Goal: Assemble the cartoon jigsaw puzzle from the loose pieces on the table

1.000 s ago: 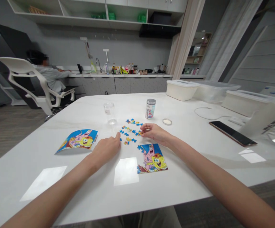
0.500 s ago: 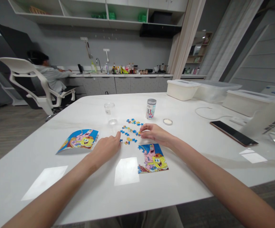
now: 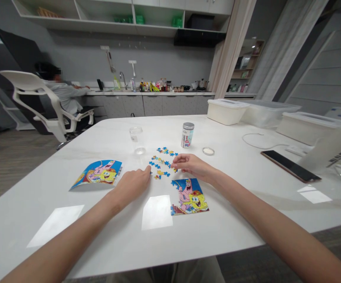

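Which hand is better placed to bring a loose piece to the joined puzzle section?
The right hand, I'd judge: its fingers are at the loose pieces, just beyond the joined puzzle section. The left hand sits farther off, to that section's left.

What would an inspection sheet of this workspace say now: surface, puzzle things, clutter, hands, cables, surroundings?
Surface: white table, glossy, bright reflections.
Puzzle things: loose pieces between the hands; part-joined puzzle, ragged left edge; curled picture sheet to the left.
Clutter: clear jar, upright; silver-topped can, upright; round disc; phone; storage boxes.
Hands: left hand and right hand at the pieces; grip unclear for both.
Cables: white cable, looped, near the phone.
Surroundings: seated person at the kitchen counter.
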A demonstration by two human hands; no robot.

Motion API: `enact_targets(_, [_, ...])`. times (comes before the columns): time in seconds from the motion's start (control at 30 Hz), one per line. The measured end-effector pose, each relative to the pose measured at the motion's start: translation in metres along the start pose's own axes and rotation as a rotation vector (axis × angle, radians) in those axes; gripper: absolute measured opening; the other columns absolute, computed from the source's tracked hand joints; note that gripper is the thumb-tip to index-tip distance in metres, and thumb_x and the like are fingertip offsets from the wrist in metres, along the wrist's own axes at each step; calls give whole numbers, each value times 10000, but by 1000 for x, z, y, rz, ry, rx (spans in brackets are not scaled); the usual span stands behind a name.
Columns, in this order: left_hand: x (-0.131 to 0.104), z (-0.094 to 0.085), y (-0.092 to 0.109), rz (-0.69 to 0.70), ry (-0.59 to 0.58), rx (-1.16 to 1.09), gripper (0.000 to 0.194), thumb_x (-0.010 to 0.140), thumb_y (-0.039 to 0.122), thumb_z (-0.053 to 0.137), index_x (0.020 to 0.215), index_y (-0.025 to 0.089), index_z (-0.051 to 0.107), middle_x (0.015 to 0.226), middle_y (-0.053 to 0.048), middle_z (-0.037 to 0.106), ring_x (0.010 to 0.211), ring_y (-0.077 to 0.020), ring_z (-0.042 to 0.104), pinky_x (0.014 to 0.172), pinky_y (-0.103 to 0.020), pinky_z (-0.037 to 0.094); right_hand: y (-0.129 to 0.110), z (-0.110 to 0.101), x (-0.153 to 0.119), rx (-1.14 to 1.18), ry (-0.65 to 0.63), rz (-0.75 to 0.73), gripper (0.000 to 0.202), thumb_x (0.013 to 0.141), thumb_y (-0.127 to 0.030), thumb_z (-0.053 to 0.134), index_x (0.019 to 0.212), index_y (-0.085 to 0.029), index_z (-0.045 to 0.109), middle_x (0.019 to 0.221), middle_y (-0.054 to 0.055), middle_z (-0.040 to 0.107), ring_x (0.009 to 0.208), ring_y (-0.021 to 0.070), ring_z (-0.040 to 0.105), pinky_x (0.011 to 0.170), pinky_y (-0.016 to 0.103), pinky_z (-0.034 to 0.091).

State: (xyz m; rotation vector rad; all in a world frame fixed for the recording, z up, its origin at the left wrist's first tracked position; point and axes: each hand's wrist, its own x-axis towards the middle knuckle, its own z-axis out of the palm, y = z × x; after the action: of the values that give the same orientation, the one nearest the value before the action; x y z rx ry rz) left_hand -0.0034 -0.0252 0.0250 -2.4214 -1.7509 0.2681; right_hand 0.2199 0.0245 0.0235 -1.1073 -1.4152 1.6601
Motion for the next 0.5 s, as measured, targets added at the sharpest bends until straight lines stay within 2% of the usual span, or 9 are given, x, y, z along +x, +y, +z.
enact_targets(0.1, [1,1,0,-14,9,-4,307,942,194,270,1084,121,532,796,-157,685,733,-289,688,607,-359,479,0,0,1,-4,-14,-20,165,671,-219,783,760,-175,651,879,48,724,770,121,600,593,238,366])
enact_targets(0.2, [1,1,0,-35,-4,-17,307,941,195,273,1094,118,528,805,-164,688,733,-294,691,590,-351,473,1,0,2,32,-32,-22,122,698,-169,753,771,-170,655,901,58,727,778,118,615,634,240,421])
enact_targets(0.33, [1,2,0,-46,-5,-17,318,945,205,283,1153,113,506,823,-164,695,735,-287,693,583,-333,461,3,-2,2,63,-50,-22,166,671,-102,753,779,-177,652,914,43,698,792,128,645,733,276,502])
enact_targets(0.5, [3,2,4,-7,99,-40,352,964,290,326,1248,139,468,782,-119,705,695,-272,688,569,-316,440,5,-4,1,85,-93,-16,235,612,-102,790,794,-184,666,923,23,628,808,143,657,799,313,552])
